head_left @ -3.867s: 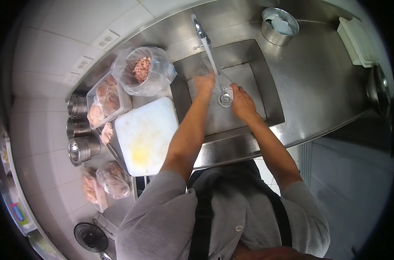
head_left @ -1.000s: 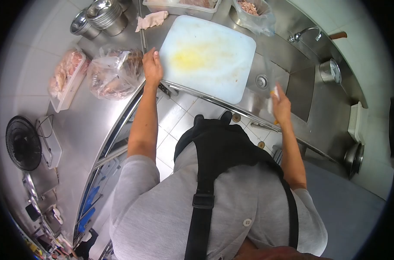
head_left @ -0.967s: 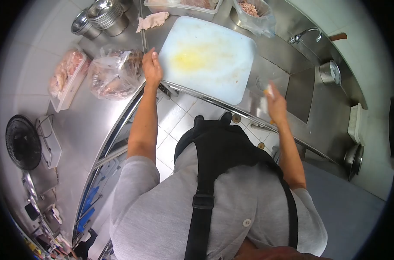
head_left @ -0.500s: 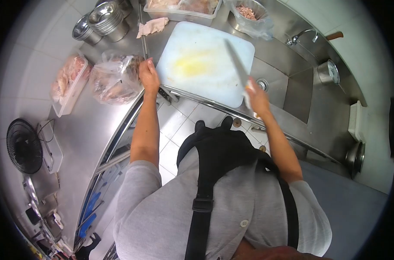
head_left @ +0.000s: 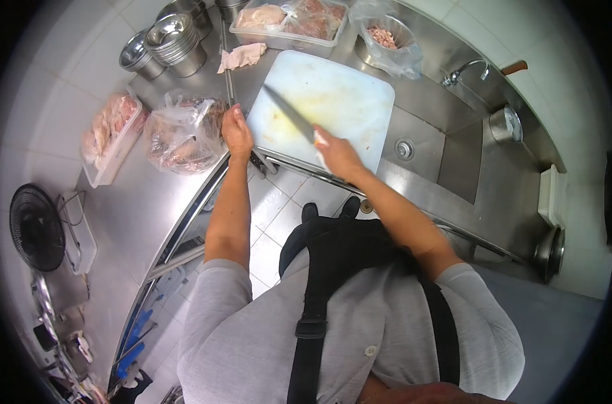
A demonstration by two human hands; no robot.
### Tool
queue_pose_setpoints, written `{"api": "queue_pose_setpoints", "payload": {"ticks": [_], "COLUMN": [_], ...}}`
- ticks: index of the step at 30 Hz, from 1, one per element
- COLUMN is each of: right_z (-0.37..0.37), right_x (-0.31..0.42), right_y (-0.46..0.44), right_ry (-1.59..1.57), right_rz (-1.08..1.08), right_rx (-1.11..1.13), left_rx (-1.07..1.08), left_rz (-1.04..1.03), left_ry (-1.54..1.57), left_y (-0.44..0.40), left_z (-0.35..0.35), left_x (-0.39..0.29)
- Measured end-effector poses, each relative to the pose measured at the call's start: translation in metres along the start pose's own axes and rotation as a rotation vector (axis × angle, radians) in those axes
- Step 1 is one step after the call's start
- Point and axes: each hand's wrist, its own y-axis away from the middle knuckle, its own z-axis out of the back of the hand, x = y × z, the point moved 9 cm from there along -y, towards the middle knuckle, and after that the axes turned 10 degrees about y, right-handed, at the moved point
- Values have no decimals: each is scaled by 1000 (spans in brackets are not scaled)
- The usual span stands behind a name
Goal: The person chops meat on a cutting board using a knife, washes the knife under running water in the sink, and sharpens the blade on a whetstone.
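A white cutting board (head_left: pixel 339 94) with a yellowish stain lies across the counter and the sink's edge. My right hand (head_left: pixel 339 156) is closed round the handle of a long knife (head_left: pixel 289 111); something white shows at the grip. The blade points to the far left over the board. My left hand (head_left: pixel 237 133) is at the board's near left corner, fingers drawn together against its edge and partly hidden. Just left of it sits a clear plastic bag (head_left: pixel 183 135) of meat. Beyond the board lies a pale piece of meat or skin (head_left: pixel 242 58).
Tubs of raw meat stand at the left (head_left: pixel 111 145) and far side (head_left: pixel 289 37). A lined metal pot (head_left: pixel 384 47) holds chopped meat. Stacked metal bowls (head_left: pixel 174 44) stand at the far left. At the right are the sink (head_left: pixel 420 141) and its faucet (head_left: pixel 464 71).
My right hand has swung the knife leftward, from the board's right side to over its left half. My left hand stays at the board's corner. The view has shifted slightly.
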Motion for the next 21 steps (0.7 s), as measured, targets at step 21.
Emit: {"api": "queue_pose_setpoints", "payload": {"ticks": [21], "right_z": [22], "right_x": [-33], "right_y": [-52], "right_ry": [-91], "right_rz": [-120], "right_rx": [-191], "left_rx": [9], "left_rz": [-57], "left_ry": [-120], "left_y": [2], "left_z": [-7], "left_x": [-9]}}
